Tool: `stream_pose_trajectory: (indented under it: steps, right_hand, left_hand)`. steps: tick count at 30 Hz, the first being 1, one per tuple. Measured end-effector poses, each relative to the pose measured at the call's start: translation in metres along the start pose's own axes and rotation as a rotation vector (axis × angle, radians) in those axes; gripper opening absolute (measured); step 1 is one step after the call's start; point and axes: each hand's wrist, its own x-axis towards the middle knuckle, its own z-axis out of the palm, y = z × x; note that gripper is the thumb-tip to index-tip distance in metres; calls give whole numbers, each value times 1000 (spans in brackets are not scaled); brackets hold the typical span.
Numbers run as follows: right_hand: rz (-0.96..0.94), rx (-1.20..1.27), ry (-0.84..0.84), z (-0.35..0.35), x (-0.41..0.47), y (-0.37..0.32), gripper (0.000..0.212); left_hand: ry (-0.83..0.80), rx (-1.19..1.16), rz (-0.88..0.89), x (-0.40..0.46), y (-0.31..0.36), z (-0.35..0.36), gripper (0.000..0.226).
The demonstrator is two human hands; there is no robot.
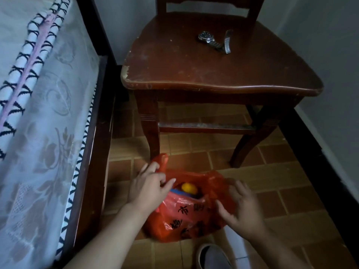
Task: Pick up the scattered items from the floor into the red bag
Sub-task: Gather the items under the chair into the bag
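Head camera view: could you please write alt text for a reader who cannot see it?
A person's left hand pinches a handle of a red bag on the tiled floor, the right hand open beside it. A wristwatch lies on a wooden chair behind.

Red bag [186,214], near centre: thin plastic film, glossy, crinkled, black print; my left grip [149,188] pinches its handle. Yellow item [189,188] inside: smooth, looks like plastic. Chair [213,74], far: dark wood, semi-gloss varnish, scuffed, chipped at its left front corner. Watch [214,40] on the seat: polished metal, linked band. Floor [291,191]: matt tile, brown and tan. Bed cover [48,113], left: pale woven cloth, floral pattern, lace-like patches.
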Motion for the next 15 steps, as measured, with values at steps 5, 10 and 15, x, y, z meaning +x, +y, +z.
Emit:
stream_pose_trajectory:
  steps: [5, 10, 15]
  right_hand:
    - [-267, -107, 234, -6, 43, -35, 19]
    - [-421, -197, -158, 37, 88, -48, 37]
    - [-314, -370, -557, 69, 76, -17, 79]
  left_hand:
    - [135, 50, 144, 10, 23, 3, 21]
    - [-171, 128, 169, 11, 11, 19, 63]
    - [-450, 164, 40, -1, -6, 28, 71]
